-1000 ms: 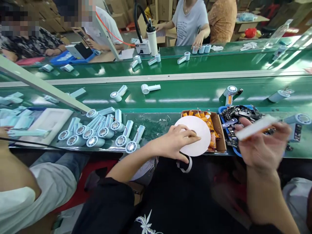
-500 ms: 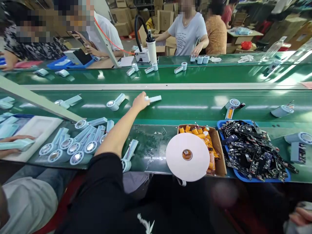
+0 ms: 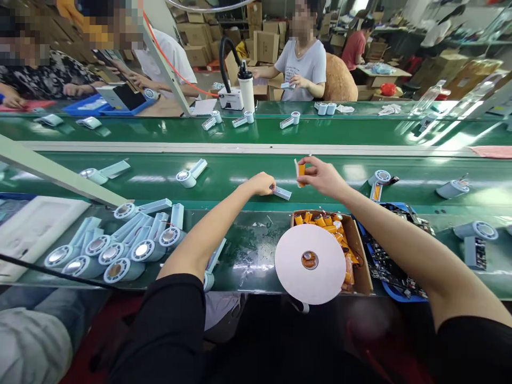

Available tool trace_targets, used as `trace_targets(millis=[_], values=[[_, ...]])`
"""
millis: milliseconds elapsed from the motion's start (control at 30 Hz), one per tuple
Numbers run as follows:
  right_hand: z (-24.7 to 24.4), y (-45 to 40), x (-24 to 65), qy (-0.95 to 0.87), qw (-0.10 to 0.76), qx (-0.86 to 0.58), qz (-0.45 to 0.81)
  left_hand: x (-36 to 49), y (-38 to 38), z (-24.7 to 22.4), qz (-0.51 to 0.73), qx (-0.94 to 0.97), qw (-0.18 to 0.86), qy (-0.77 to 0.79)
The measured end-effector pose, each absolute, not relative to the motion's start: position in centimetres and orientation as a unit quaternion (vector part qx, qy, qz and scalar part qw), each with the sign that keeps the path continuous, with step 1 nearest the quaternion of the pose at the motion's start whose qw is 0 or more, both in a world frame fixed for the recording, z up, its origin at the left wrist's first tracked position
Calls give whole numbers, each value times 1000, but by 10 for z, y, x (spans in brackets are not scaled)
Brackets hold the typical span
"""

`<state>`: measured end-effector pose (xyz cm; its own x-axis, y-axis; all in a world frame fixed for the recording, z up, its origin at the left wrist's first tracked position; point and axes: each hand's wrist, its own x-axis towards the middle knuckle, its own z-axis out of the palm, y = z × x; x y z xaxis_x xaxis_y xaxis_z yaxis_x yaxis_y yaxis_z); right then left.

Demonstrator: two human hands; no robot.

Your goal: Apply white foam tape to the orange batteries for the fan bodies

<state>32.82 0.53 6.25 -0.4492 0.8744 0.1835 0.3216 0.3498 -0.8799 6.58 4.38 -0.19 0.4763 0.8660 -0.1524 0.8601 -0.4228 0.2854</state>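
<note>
My left hand (image 3: 262, 184) is closed on a light-blue fan housing, whose handle (image 3: 282, 193) points right above the green belt (image 3: 224, 198). The housing's round end is hidden by the fingers. My right hand (image 3: 320, 176) pinches an orange battery (image 3: 301, 174) with a pale strip along its left side, just right of the housing. Nearer my body, a cardboard box (image 3: 362, 266) holds orange batteries, and a white round roll (image 3: 290, 266) lies over its front left part.
Several blue fan housings (image 3: 146, 249) lie on the left ledge. A blue tray (image 3: 394, 290) of circuit boards is under my right forearm. More housings (image 3: 186, 178) rest on the belt. A slanted post (image 3: 60, 170) stands left; people work across the belt.
My left hand has moved right and nearer with the housing, whose handle now tilts down. My right hand has come in over the belt holding a battery. The view has shifted slightly.
</note>
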Motion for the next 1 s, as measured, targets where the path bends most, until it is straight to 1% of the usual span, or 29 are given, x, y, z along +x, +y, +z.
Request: trace_targets(millis=[67,167,400,533,767,867,933,967,1000], values=[[45,23,313,-781,286,-417,366,64,43,0,8,847,181,500],[27,30,303,-813,240,-431,309,63,39,-2,30,842,185,506],[3,27,296,-871,108,-449,171,80,39,-9,57,810,185,554],[-4,24,294,-876,51,-459,139,93,36,-7,77,796,184,571],[-6,31,273,-893,-55,-431,114,107,31,-8,101,781,204,582],[9,37,265,-895,-80,-424,114,112,33,-3,98,770,212,593],[30,33,270,-896,-79,-421,115,116,32,6,96,762,213,603],[43,26,277,-897,-61,-422,113,119,28,13,98,758,210,609],[57,14,289,-897,-21,-427,113,122,20,20,105,755,204,615]])
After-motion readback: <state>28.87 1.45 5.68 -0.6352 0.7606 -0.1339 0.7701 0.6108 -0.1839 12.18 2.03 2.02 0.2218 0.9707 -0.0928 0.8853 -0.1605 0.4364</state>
